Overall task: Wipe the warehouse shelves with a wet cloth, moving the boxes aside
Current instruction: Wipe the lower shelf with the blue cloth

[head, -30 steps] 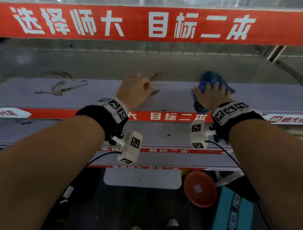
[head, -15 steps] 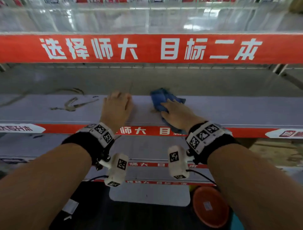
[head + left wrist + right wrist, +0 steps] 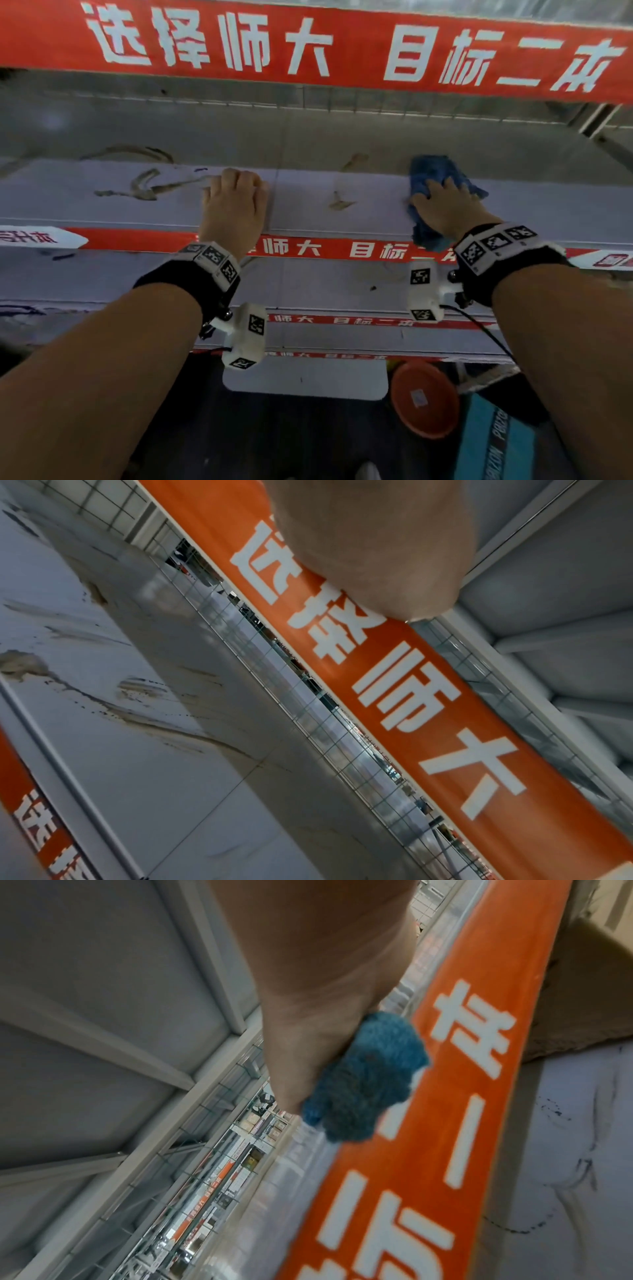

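Grey-white sheet metal forms the shelf (image 3: 342, 192) on which both hands are placed; brown smears are seen on its surface left of the left hand and between the two hands. A red banner with white characters (image 3: 342, 51) is stretched along the edge of the level above, and a narrower red strip (image 3: 308, 247) with the same kind of lettering is fixed to the front edge of the worked shelf. Wire mesh (image 3: 308, 710) is seen at the back of the shelf in the left wrist view. Lower down, near the floor, an orange round dish (image 3: 424, 399) is seen beside a teal bag (image 3: 496, 442).

The blue cloth (image 3: 435, 178) is pressed against the shelf toward the right, with one end draped over the front edge. It is covered by the right hand (image 3: 445, 209), whose fingers are laid straight and slightly spread on top of it. The left hand (image 3: 234, 205) is rested on the bare shelf, well apart from the cloth, with its fingers curled under and held together; nothing is seen in its grip.
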